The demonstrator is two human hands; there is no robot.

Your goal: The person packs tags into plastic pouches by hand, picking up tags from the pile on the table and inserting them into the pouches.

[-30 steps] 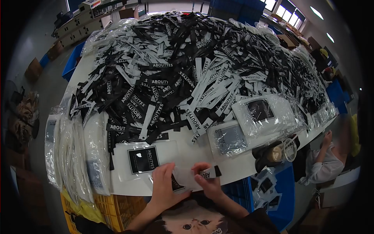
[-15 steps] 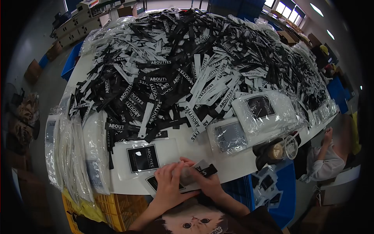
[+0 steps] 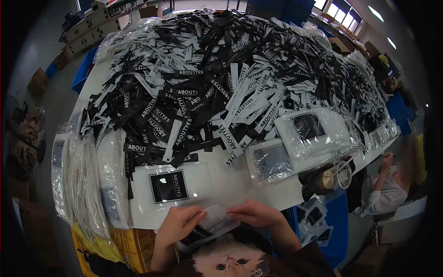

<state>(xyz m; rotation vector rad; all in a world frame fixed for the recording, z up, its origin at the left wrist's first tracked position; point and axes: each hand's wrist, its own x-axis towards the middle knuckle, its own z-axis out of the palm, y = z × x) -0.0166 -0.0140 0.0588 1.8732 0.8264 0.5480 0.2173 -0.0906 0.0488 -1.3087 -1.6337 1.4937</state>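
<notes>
A translucent plastic bag point(image 3: 220, 220) with a dark printed patch spans the space between my hands at the table's near edge. My left hand point(image 3: 177, 225) pinches its left side, thumb and fingers together. On the opposite side, my right hand point(image 3: 255, 213) grips the bag's upper right edge with its fingertips. Grey lettering shows faintly through the film, but I cannot tell whether it is on a strip inside. Just beyond my hands lies a flat white packet point(image 3: 198, 182) with a black ABOUTYES label point(image 3: 169, 186).
Black and white ABOUTYES strips point(image 3: 207, 87) are heaped across the table. Filled clear packets point(image 3: 314, 134) lie at right, and more packets point(image 3: 90, 180) stand at left. A plastic cup point(image 3: 344, 174) is near the right edge. Yellow crate point(image 3: 138, 249) and blue bin point(image 3: 339, 226) sit below.
My hands have moved apart, the right one up and rightward, the left one slightly left and down. The bag is now spread between them. The black strip by my right hand no longer shows there.
</notes>
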